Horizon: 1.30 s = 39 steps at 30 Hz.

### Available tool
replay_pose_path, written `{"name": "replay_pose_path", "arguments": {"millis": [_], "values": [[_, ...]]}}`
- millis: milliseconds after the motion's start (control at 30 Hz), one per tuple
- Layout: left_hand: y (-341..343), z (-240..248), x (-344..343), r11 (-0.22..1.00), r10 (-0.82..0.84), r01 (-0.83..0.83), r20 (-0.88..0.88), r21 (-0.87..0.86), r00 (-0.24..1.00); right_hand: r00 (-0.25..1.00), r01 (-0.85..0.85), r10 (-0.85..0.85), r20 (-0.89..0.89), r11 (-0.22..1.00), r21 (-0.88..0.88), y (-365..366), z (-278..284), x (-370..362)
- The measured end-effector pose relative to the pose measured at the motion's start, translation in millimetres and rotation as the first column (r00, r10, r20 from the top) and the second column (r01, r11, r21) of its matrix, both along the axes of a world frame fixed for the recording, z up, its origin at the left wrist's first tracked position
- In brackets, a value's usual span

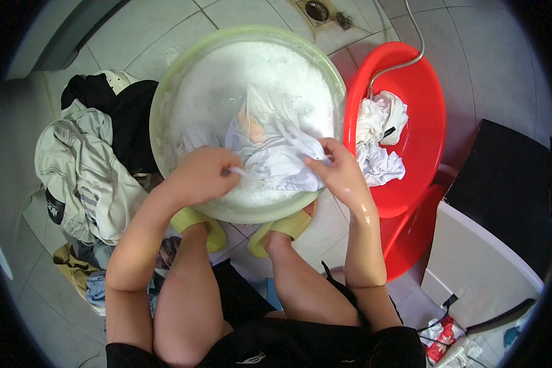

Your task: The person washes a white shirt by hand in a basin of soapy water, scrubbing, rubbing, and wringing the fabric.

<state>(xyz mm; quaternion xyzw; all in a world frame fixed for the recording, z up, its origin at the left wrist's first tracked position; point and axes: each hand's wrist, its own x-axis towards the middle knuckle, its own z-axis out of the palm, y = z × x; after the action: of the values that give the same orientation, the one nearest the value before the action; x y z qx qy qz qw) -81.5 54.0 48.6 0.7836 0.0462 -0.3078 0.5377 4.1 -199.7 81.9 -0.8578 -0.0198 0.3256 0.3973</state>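
A wet white garment (282, 156) is spread between my two hands over a pale green basin (340, 98) full of suds (214, 76). My left hand (205, 175) is closed on a thin edge of it at the basin's near left. At the near right, my right hand (339, 168) pinches another edge between thumb and fingers, and wet suds run along that wrist. A peach-coloured patch shows through the cloth. The garment's far part lies in the foam, so its full shape is hidden.
Right of the basin, a red tub (426, 122) holds white clothes (380, 122) and a metal shower hose (405, 63). A pile of clothes (92, 165) lies to the left. A floor drain (317, 10) is at the far side. My feet in yellow-green slippers (282, 230) flank the basin's near edge.
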Motion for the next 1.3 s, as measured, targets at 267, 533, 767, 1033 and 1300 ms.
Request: {"name": "replay_pose_path", "arguments": {"millis": [267, 533, 767, 1033, 1300], "values": [[-5.4, -49.7, 22.6, 0.874, 0.337, -0.431, 0.361, 0.223, 0.87, 0.878, -0.182, 0.202, 0.434, 0.979, -0.089, 66.1, -66.3, 12.6], [-11.0, -77.7, 23.1, 0.866, 0.233, -0.262, 0.121, 0.426, 0.965, 0.894, 0.425, -0.273, -0.356, 0.771, 0.475, 52.6, -49.5, 33.3], [-2.2, -73.1, 26.6, 0.933, 0.07, -0.06, -0.016, 0.355, 0.997, 0.822, 0.562, -0.055, -0.566, 0.234, 0.793, 3.8, 37.7, 11.6], [1.8, -24.4, 28.1, 0.753, 0.583, -0.56, -0.046, -0.346, 0.811, 0.973, 0.116, -0.001, -0.231, 0.867, 0.484, -43.0, 21.9, -7.0], [7.2, 29.4, 11.7, 0.953, 0.224, -0.154, 0.264, -0.262, 0.938, 0.804, -0.211, 0.283, 0.523, 0.958, -0.194, 23.1, -7.7, -13.4]]}}
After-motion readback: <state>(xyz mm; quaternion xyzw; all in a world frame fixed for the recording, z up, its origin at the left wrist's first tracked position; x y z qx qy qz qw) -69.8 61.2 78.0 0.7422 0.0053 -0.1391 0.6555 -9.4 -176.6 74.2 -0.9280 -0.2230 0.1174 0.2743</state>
